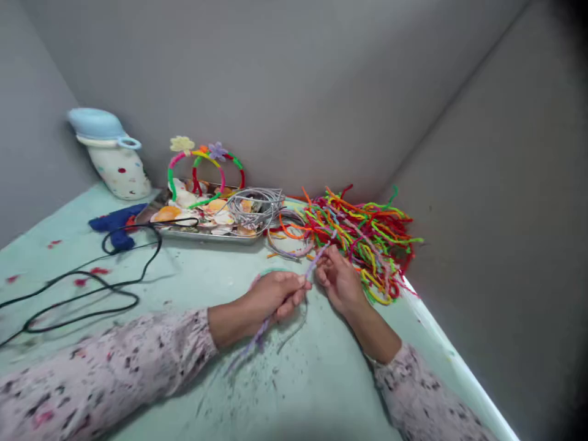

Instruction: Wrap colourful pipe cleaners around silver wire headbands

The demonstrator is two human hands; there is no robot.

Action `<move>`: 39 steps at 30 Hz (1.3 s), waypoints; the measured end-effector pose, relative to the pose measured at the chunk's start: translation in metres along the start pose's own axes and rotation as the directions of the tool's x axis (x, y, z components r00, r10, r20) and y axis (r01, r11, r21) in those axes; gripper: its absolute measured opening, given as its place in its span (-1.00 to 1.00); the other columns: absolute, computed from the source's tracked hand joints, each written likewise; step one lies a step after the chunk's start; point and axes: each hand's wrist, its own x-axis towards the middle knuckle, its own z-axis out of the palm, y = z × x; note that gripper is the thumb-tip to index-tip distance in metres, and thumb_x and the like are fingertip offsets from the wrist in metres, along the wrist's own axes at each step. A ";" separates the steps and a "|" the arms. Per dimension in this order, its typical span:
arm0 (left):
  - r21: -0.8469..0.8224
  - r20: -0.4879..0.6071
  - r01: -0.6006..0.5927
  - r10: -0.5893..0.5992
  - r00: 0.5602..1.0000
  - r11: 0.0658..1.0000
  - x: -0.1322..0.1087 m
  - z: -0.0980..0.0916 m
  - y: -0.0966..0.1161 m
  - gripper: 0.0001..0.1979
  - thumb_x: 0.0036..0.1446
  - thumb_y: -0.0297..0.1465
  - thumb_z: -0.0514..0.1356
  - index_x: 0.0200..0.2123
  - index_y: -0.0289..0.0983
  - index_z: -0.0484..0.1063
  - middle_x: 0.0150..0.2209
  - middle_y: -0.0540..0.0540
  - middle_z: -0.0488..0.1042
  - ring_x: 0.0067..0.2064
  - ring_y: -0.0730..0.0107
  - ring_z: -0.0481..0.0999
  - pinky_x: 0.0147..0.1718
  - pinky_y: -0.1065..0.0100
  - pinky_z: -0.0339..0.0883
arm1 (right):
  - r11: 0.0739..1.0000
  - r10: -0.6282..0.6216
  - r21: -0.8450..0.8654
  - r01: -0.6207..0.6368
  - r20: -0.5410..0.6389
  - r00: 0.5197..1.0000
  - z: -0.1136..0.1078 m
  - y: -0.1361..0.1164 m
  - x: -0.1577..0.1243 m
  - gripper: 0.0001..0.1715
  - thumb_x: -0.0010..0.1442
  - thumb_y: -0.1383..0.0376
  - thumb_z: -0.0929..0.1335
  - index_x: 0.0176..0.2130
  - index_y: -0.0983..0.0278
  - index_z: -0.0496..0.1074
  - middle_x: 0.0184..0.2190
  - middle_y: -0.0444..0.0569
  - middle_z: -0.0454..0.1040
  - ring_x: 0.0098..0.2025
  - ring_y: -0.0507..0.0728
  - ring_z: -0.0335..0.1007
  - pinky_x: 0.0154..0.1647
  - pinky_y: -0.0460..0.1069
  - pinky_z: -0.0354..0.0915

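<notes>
My left hand (280, 293) is closed, its thumb and fingers pinching a lilac fuzzy strand (315, 262). One part of the strand slants up to the right; tail ends hang below the hand, blurred, over the table. A thin grey wire (294, 334) curves down beneath the same hand; whether it is held too I cannot tell. My right hand (340, 278) has its fingers curled, thumb and forefinger at the upper end of the lilac strand. Behind the left hand, part of a pale green and pink loop (273, 271) shows.
A heap of bright fuzzy strands (367, 233) lies behind my right hand. The metal tray (215, 237) holds seashells, a coil of silver wire (260, 205) and flower-topped hoops (171, 171). Leftward are a blue glue gun (122, 223), black cable (138, 283) and a lidded cup (120, 168).
</notes>
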 end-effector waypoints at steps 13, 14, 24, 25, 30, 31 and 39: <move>-0.163 0.047 0.085 -0.079 0.996 0.983 0.001 -0.003 -0.007 -0.78 0.21 -0.28 0.15 -0.29 -0.36 0.41 -0.64 0.14 0.24 -0.77 0.69 0.00 -0.80 0.51 -0.21 | 0.998 -0.049 0.042 0.051 -0.034 0.998 0.008 -0.005 -0.003 -0.73 -0.02 0.20 0.51 -0.48 0.30 0.42 -0.63 -0.25 0.28 -0.67 -0.14 0.08 -0.72 -0.22 -0.02; -0.208 0.078 0.122 -0.108 0.991 0.970 0.001 -0.003 -0.006 -0.80 0.21 -0.31 0.15 -0.29 -0.37 0.40 -0.65 0.14 0.23 -0.78 0.69 -0.01 -0.81 0.51 -0.23 | 0.997 -0.054 0.059 0.056 -0.034 0.998 0.008 -0.006 -0.003 -0.75 -0.03 0.21 0.51 -0.47 0.30 0.43 -0.62 -0.25 0.29 -0.67 -0.14 0.09 -0.72 -0.22 -0.01; -0.270 0.101 0.109 -0.085 0.991 0.957 -0.006 0.004 0.005 -0.81 0.23 -0.36 0.12 -0.35 -0.38 0.39 -0.59 0.05 0.36 -0.77 0.69 0.13 -0.80 0.55 -0.12 | 0.990 -0.061 0.123 0.065 -0.032 0.998 0.007 -0.008 0.000 -0.77 -0.02 0.22 0.50 -0.46 0.30 0.45 -0.58 -0.22 0.36 -0.67 -0.14 0.16 -0.70 -0.24 0.10; -0.252 0.079 0.086 -0.068 0.995 0.964 -0.006 0.005 0.006 -0.80 0.22 -0.36 0.12 -0.37 -0.38 0.39 -0.55 0.01 0.40 -0.74 0.69 0.18 -0.78 0.55 -0.07 | 0.990 -0.074 0.119 0.080 -0.058 0.996 0.005 -0.007 0.001 -0.76 -0.02 0.21 0.51 -0.46 0.30 0.45 -0.59 -0.22 0.36 -0.67 -0.14 0.17 -0.70 -0.24 0.11; -0.148 0.023 0.036 -0.033 0.999 0.988 -0.005 0.005 0.007 -0.81 0.11 -0.34 0.26 -0.36 -0.36 0.37 -0.48 0.01 0.44 -0.68 0.70 0.27 -0.73 0.57 0.00 | 0.985 -0.110 0.112 0.128 -0.149 0.983 -0.002 -0.005 0.009 -0.73 -0.04 0.19 0.52 -0.48 0.29 0.44 -0.64 -0.26 0.32 -0.69 -0.14 0.14 -0.72 -0.24 0.08; -0.120 0.017 0.044 -0.042 0.999 0.992 -0.005 0.005 0.006 -0.81 0.09 -0.34 0.27 -0.36 -0.35 0.37 -0.49 0.03 0.45 -0.68 0.70 0.26 -0.73 0.58 0.00 | 0.985 -0.116 0.108 0.134 -0.158 0.981 -0.003 -0.005 0.009 -0.73 -0.05 0.19 0.53 -0.48 0.29 0.44 -0.65 -0.26 0.31 -0.69 -0.14 0.13 -0.72 -0.24 0.07; -0.052 0.040 0.078 -0.076 0.996 0.996 -0.004 0.005 0.000 -0.78 0.16 -0.29 0.22 -0.34 -0.34 0.35 -0.50 -0.03 0.52 -0.70 0.67 0.32 -0.74 0.59 0.05 | 0.979 -0.152 0.100 0.176 -0.209 0.966 -0.004 -0.005 0.010 -0.76 -0.10 0.24 0.52 -0.48 0.31 0.45 -0.63 -0.24 0.33 -0.68 -0.14 0.14 -0.73 -0.23 0.02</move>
